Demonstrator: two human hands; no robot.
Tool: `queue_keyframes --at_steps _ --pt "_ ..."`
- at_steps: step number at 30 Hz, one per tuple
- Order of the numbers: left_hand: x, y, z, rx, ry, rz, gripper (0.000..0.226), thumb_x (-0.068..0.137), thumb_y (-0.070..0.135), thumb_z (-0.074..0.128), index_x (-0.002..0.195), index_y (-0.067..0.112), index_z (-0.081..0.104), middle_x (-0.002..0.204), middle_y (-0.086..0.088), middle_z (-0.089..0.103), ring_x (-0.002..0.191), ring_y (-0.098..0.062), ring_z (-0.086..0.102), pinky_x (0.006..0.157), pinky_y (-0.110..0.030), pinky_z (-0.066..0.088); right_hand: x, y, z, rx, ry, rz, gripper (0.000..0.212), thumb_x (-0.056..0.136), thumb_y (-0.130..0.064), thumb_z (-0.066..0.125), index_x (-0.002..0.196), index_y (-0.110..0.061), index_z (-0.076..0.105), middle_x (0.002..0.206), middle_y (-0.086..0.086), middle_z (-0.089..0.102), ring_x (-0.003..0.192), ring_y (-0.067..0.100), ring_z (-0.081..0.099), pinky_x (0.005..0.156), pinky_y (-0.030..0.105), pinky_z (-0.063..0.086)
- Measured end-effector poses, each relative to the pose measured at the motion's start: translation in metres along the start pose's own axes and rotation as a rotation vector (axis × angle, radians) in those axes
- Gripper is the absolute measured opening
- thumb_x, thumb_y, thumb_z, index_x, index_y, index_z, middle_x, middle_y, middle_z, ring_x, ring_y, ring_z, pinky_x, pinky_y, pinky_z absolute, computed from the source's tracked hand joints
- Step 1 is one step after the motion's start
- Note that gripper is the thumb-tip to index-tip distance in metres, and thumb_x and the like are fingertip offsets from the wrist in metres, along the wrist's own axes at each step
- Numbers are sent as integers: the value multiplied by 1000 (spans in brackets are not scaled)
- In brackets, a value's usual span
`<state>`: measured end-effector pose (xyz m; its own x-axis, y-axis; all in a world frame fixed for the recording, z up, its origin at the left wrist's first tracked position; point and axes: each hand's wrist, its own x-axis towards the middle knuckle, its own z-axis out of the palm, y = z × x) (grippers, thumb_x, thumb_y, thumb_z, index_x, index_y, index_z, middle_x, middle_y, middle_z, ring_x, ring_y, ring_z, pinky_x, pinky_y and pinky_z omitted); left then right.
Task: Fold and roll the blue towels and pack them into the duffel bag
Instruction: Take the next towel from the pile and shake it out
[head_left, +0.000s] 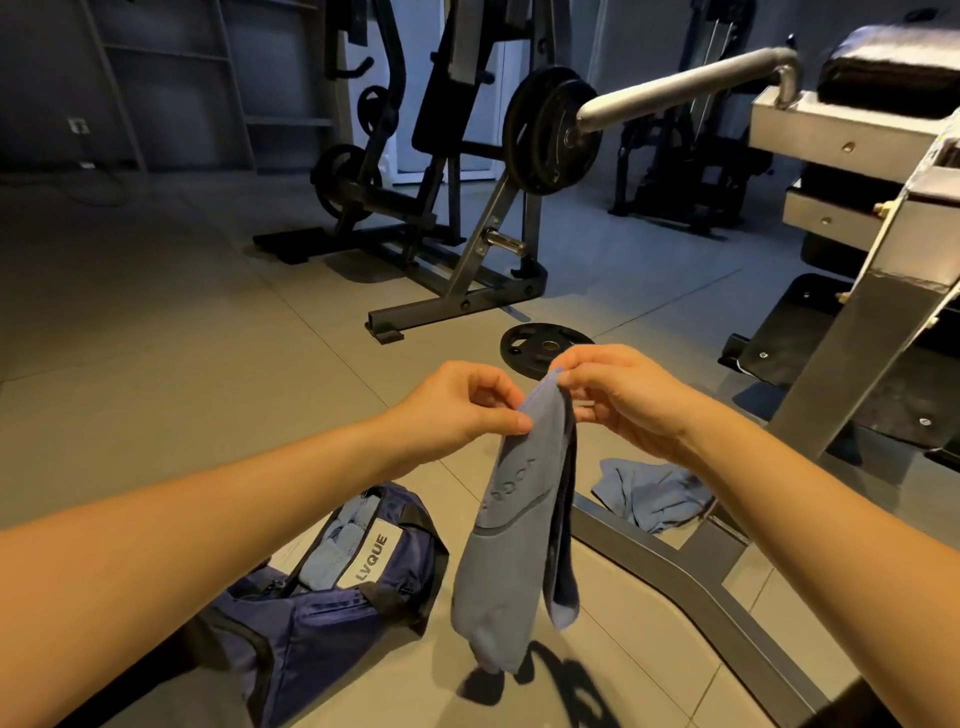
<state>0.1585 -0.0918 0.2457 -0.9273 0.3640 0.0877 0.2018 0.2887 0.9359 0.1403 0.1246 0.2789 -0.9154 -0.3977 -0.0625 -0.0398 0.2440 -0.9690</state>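
Blue towel (514, 525) held up, folded lengthwise
Left hand (457, 402) and right hand (621, 395) pinch its top edge; duffel bag (322, 613) lies unzipped below.

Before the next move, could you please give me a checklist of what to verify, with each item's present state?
1. Grip: the left hand and the right hand both pinch the top edge of the hanging towel: ok.
2. Towel clear of the floor: ok.
3. Towel rolled: not ok, it hangs unrolled.
4. Opening of the duffel bag: ok, pale blue cloth shows inside.
5. Room left in the bag: cannot tell.
6. Fold of the second towel: not ok, it lies crumpled.
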Motion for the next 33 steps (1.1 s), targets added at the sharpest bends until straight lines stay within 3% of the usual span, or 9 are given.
queue_keyframes --at_steps 7,9,12,15,19,22,25,29,33 --pt "-14 -22 35 252 7 80 7 88 25 78 89 18 76 84 -2 75 79 -20 71 78 -47 59 1 2 -7 70 332 85 6 82 -11 53 77 -10 52 93 20 54 90 30 52 81 37 45" --pt "-20 -25 47 349 -100 103 16 93 35 71 92 21 79 81 2 74 74 -12 68 71 -40 58 0 6 -8 139 344 89 5 76 -14 52 76 -11 48 94 22 56 91 32 55 85 40 47" --pt "-24 -24 54 499 -257 131 33 96 47 63 93 20 80 77 3 72 65 -12 60 57 -31 49 -5 13 -12 179 288 59 14 89 -7 38 78 -10 46 86 21 63 86 29 62 85 38 49" --pt "-17 -29 47 539 -211 139 28 92 47 68 91 22 80 87 7 68 77 -12 62 67 -37 54 -10 13 -14 192 256 35 19 93 -7 35 80 -10 49 79 16 67 77 23 66 76 32 52" --pt "-7 -37 43 459 -47 99 20 82 42 82 89 24 79 105 12 54 94 -5 55 76 -22 44 -13 9 -17 216 203 -9 23 90 -7 33 71 -12 46 71 15 63 66 22 61 63 27 51" --pt "-4 -39 43 413 -81 68 18 81 38 83 92 23 82 128 11 60 111 -7 57 91 -33 50 -15 6 -22 243 181 -44 29 88 -7 32 64 -14 44 64 13 59 57 20 56 57 26 51" --pt "-5 -38 45 367 -125 35 16 84 35 81 93 22 82 114 9 74 104 -6 66 98 -36 51 -14 6 -27 274 204 -53 31 88 -8 32 60 -15 44 60 11 58 52 19 54 53 24 49" --pt "-4 -37 46 336 -101 -7 16 86 34 80 90 19 83 91 6 78 82 -14 71 80 -40 60 -12 9 -38 306 252 -50 24 84 -10 35 62 -15 43 63 13 55 52 19 54 53 26 48" --pt "-5 -35 40 326 -116 6 14 88 28 79 90 15 82 89 4 77 86 -12 71 78 -36 61 -12 13 -50 349 416 -47 17 79 -7 39 64 -14 43 64 11 52 54 20 55 57 27 51"
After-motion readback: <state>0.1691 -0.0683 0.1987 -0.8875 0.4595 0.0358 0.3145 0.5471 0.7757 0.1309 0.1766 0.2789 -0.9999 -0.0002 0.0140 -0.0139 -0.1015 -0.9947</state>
